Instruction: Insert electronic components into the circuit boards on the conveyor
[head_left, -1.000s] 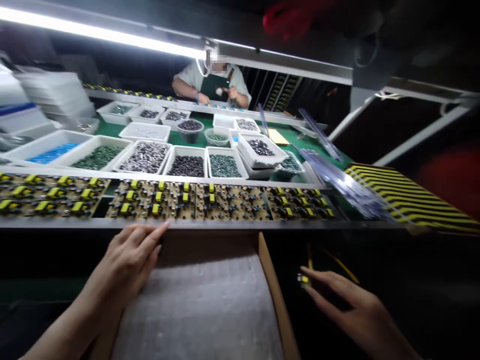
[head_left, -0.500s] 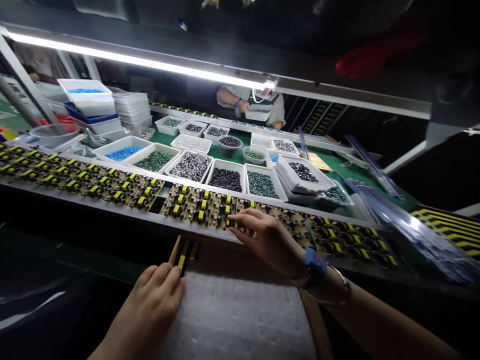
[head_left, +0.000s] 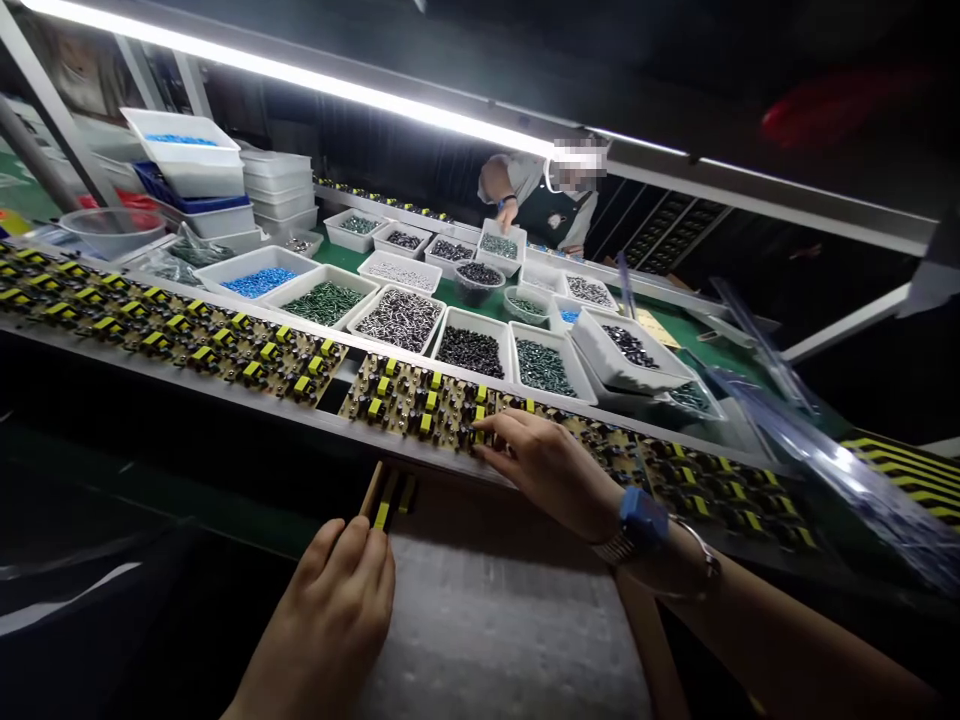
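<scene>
Two hands are showing at the open box (head_left: 370, 488) in front of you. Your right hand (head_left: 544, 455) is reaching past its far edge to a board (head_left: 409, 395), thumb and forefinger standing narrow, a small gap apart, around a yellow part (head_left: 478, 438) that is sitting at the near end of the board's right-hand column. A blue watch (head_left: 643, 518) is circling that wrist. Your left hand (head_left: 337, 600) is lying over the box's left wall, its fingers curling side by side, just beside yellow strips (head_left: 384, 505) inside. With the fingertips partly hidden, you cannot tell whether either hand is gripping or only touching. A pale sheet (head_left: 510, 620) is lying in the box. Beyond the boards, white bins (head_left: 555, 393) are holding small parts, one tilted bin (head_left: 645, 377) is resting on another, and clear tubes (head_left: 832, 455) are lying to the right. Opposite, a co-worker's hand (head_left: 508, 213) is touching a tilted tray (head_left: 501, 260) of green parts.
</scene>
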